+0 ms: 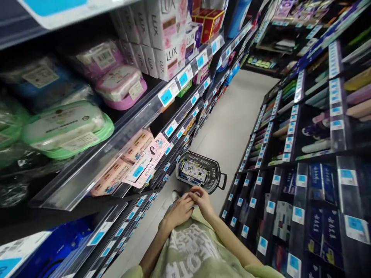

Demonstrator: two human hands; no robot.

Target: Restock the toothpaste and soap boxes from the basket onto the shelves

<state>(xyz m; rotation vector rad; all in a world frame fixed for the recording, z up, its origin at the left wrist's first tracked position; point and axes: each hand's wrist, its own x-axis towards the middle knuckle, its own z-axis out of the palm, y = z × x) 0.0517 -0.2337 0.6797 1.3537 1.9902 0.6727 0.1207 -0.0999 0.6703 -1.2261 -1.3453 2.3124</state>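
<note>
In front of my belly, above the aisle floor, my left hand [180, 211] and my right hand [202, 200] meet. The fingers of my left hand are pressed together and bent toward my right hand. My right hand's fingers curl in a pinch against the left fingertips; whether anything small lies between them is hidden. Just beyond my hands a dark grey shopping basket [213, 174] stands on the floor, its handle turned to the right. Inside it lies a light patterned package [193, 172]. My hands appear apart from the basket.
Shelves line both sides of a narrow aisle floor [232, 112]. At left are a green soap box [68, 129], a pink soap box [121, 87], LUX cartons [169, 58] and a protruding pink sign [149, 160]. Dark blue packs [323, 227] fill the right shelf.
</note>
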